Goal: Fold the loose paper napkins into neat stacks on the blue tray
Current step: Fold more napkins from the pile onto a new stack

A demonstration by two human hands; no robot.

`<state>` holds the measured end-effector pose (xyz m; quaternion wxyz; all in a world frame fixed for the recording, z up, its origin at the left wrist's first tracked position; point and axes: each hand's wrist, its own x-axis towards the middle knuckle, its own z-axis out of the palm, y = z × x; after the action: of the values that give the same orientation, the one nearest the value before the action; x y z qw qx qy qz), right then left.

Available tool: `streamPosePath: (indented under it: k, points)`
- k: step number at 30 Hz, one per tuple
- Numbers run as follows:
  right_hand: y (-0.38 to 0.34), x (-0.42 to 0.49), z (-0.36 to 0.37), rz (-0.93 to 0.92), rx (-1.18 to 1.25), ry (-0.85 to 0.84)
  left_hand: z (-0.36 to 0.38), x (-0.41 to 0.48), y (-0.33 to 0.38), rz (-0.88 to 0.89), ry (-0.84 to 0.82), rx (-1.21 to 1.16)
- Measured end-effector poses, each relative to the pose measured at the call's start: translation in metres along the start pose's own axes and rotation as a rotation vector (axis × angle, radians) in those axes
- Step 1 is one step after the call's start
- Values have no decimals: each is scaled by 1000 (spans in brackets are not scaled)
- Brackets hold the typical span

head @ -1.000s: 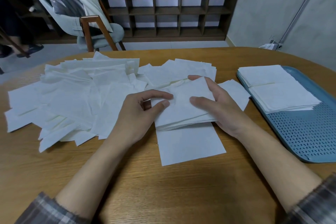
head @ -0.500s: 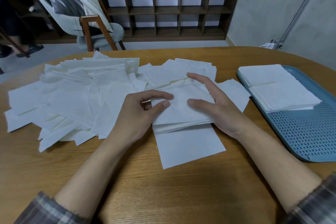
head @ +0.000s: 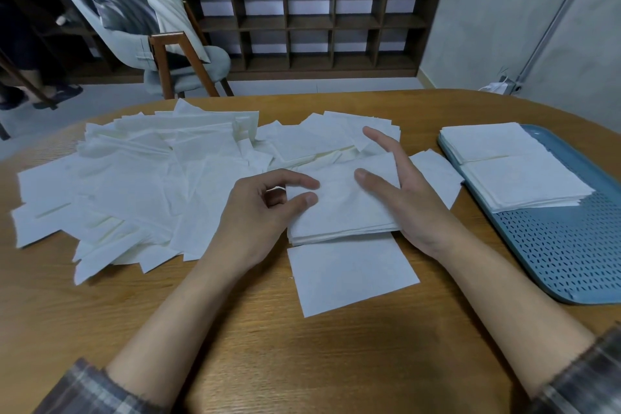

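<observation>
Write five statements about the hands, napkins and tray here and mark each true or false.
1. The tray holds two folded piles. True.
2. The right hand grips a napkin. False: it lies open beside the stack.
3. Loose napkins lie left of the stack. True.
4. The stack sits on the tray. False: it sits on the table, atop one flat napkin.
5. The left hand touches the stack. True.
</observation>
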<state>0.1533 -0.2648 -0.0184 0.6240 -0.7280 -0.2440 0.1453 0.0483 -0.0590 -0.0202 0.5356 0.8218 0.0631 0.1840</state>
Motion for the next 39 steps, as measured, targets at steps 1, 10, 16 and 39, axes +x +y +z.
streamPosePath:
  k: [1, 10, 16, 39]
  points:
    - [1, 0, 0, -5, -11, 8, 0, 0, 0, -2, 0, 1]
    - [8, 4, -3, 38, 99, -37, 0, 1, -2, 5, 1, -13]
    - [6, 0, -3, -23, -39, -12, 1, 0, -6, -15, -4, 22]
    - [1, -2, -1, -113, -5, -11, 11, -4, -7, 45, 44, -16]
